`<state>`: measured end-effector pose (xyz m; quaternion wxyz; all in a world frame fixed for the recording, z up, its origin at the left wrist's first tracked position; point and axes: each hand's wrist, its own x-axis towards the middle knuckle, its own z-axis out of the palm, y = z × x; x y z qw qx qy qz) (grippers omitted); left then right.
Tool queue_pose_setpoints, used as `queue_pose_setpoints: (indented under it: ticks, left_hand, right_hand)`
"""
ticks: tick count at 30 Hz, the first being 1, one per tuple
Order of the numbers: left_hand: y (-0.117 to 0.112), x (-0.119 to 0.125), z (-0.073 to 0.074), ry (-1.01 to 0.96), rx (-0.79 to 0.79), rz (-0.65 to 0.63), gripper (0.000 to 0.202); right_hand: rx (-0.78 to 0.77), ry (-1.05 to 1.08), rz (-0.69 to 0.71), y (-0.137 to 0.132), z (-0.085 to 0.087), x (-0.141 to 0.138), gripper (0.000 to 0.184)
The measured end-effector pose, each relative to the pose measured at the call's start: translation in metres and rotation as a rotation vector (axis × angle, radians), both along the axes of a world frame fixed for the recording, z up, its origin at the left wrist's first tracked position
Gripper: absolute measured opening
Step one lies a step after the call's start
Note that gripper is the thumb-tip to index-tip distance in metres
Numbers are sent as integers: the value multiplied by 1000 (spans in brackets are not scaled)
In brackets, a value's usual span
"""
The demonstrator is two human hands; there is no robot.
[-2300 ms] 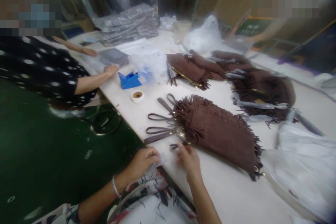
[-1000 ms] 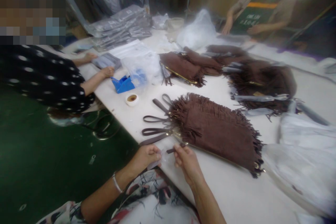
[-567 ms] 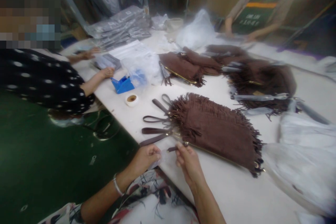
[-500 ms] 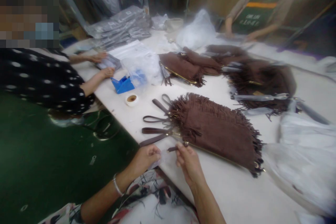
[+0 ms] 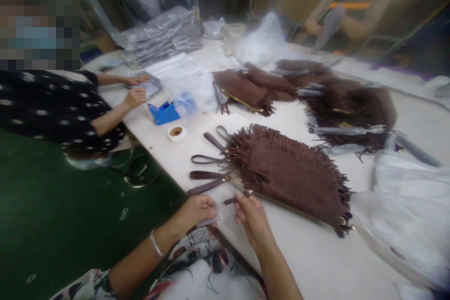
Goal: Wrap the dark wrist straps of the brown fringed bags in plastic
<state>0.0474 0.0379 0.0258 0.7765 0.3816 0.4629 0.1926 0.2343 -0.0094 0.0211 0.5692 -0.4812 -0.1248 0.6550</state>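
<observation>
Well, from the head cam, the only view, both hands are busy at the near edge of the table (image 5: 326,262). L hand (image 5: 202,211) has its fingers pinched together on a small clear plastic slip (image 5: 207,221); R hand (image 5: 250,213) has thumb + fingers nipped on a thin dark tab (image 5: 229,201), tip poking toward the slip, small gap btwn. The fringed brown bag (image 5: 293,178) lies flat on the table just past R hand, w/ strap loops (image 5: 207,175) fanned out at its L end.

Risks, I'd say: the slip looks thin and is held right by the edge, so a loose pinch could drop it to the green floor (image 5: 87,225). The tab sits near the bag's corner; if they're joined (can't tell), a hard tug could drag the bag. L hand might also knock the nearest 1 of the loops, which lies close to the edge.

Writing: nothing legible. Pale label (image 5: 171,17) on the stacked grey packs (image 5: 158,40) is too blurred; no brand readable on bag, tape roll (image 5: 175,138) or blue holder (image 5: 164,113).
</observation>
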Motion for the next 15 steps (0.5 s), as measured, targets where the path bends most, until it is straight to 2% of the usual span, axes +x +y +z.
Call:
queue_pose_setpoints:
  ticks: [6,15]
  left_hand:
    - [0,-1,-3,-61,-31,4,39]
    - [0,6,0,21,108,2,36]
  right_hand:
    - [-3,-45,19,1,-2,2,35]
    - [-30,-77,-6,2,-4,0,38]
